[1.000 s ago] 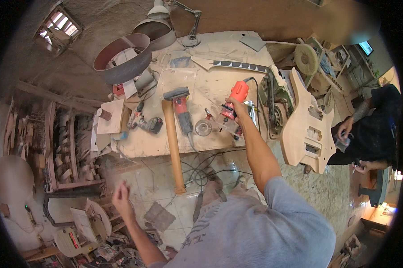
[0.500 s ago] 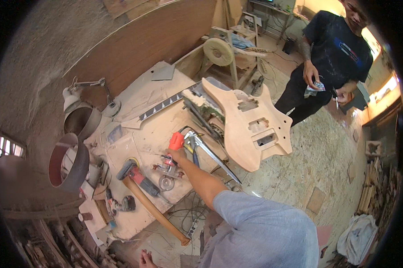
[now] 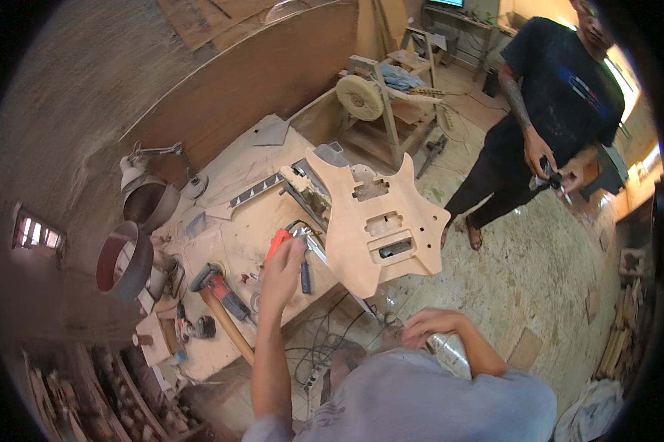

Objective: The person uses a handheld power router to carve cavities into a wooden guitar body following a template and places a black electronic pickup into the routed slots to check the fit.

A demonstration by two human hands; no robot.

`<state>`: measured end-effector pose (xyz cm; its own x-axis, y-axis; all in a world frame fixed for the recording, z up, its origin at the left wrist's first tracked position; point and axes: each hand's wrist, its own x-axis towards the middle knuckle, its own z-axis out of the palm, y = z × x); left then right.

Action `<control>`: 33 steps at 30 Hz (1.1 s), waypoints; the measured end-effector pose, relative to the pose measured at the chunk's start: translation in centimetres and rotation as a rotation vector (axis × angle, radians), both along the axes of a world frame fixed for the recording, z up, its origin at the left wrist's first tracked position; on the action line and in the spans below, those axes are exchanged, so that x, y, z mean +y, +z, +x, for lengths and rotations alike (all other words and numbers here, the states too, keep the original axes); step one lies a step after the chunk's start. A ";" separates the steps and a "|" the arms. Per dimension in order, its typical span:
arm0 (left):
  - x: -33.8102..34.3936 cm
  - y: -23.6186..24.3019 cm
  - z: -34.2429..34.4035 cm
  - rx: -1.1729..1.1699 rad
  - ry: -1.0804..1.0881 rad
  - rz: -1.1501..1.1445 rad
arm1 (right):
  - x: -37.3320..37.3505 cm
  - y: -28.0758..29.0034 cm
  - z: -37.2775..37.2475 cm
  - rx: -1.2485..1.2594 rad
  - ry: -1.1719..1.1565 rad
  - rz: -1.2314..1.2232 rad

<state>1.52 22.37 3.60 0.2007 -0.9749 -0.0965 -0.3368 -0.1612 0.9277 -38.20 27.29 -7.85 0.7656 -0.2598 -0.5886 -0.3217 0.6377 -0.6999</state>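
My left hand [image 3: 282, 267] reaches over the workbench with its back toward me and its fingers curled. Just behind it shows the orange top of a handheld router [image 3: 276, 244]; whether my fingers grip anything is hidden. Next to it lies a metal clamp-like bar [image 3: 332, 269], with a dark handle [image 3: 305, 276] close by. My right hand [image 3: 429, 324] is near my body, fingers loosely bent, nothing visible in them. Under its forearm is a shiny silver rounded thing [image 3: 448, 352]. A pale wooden guitar body [image 3: 347, 239] with cut cavities juts past the bench's right edge.
A sander [image 3: 218, 287], a cordless drill [image 3: 196, 325], a guitar neck [image 3: 255, 191] and a lamp [image 3: 135, 173] are on the bench [image 3: 221, 353]. Cables [image 3: 321, 353] lie on the floor. At the far right stands another person [image 3: 560, 88], holding a small black thing, beyond a buffing wheel [image 3: 360, 97].
My right hand has left the router and drawn back to my body. My left hand has risen from the lower edge to the router. The other person's hands have come together.
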 end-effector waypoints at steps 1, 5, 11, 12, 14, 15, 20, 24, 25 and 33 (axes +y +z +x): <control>-2.4 -0.6 -1.2 -0.074 -0.055 0.030 | -1.4 0.4 -4.7 0.006 -0.183 -0.119; -8.0 0.5 -6.7 -0.326 0.023 0.164 | -6.7 3.9 -8.7 -0.148 -0.767 -0.271; -8.6 -3.7 -10.1 -0.453 0.311 0.069 | -8.4 6.4 0.1 -0.047 -0.979 -0.332; -7.9 -3.5 -10.8 -0.495 0.373 0.023 | -8.2 6.4 0.1 -0.017 -0.982 -0.411; -5.5 -1.9 -11.6 -0.339 0.420 -0.056 | -7.2 9.3 0.6 0.008 -1.026 -0.509; -4.1 -1.1 -11.8 -0.252 0.447 -0.102 | -6.3 11.2 0.7 -0.039 -0.981 -0.633; 1.4 -6.0 -5.6 0.011 0.592 -0.678 | -1.3 19.3 4.6 -0.480 -0.444 -1.344; 12.4 -6.9 -2.2 0.953 0.272 -0.958 | 2.4 24.7 10.3 -0.616 0.167 -2.122; 15.7 -8.0 -0.7 0.723 0.388 -0.974 | 3.0 24.7 12.2 -0.683 0.163 -2.153; 28.5 -8.8 1.7 0.537 1.008 -1.132 | 8.1 20.0 20.6 -0.778 0.518 -2.335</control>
